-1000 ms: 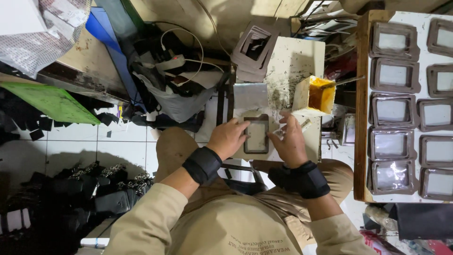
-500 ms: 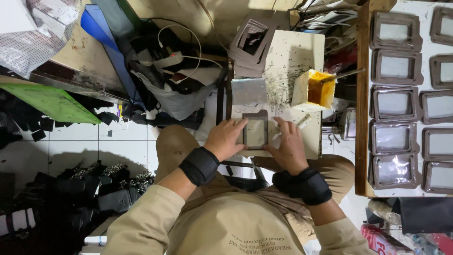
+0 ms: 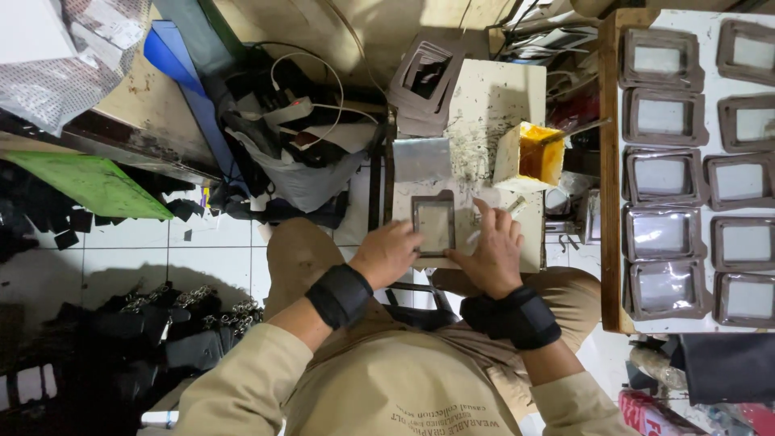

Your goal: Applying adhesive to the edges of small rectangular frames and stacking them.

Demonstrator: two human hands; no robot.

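Now both hands press a grey frame piece flat on the small desk: the left hand holds its left edge, the right hand its right edge, fingers spread. It seems a pressing-down step; next calls for even pressure.

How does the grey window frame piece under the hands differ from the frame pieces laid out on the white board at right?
The grey window frame piece lies alone on the small spattered table, pressed by both hands; the brownish frame pieces lie untouched in rows on the white board. Both are rectangular frames with clear windows.
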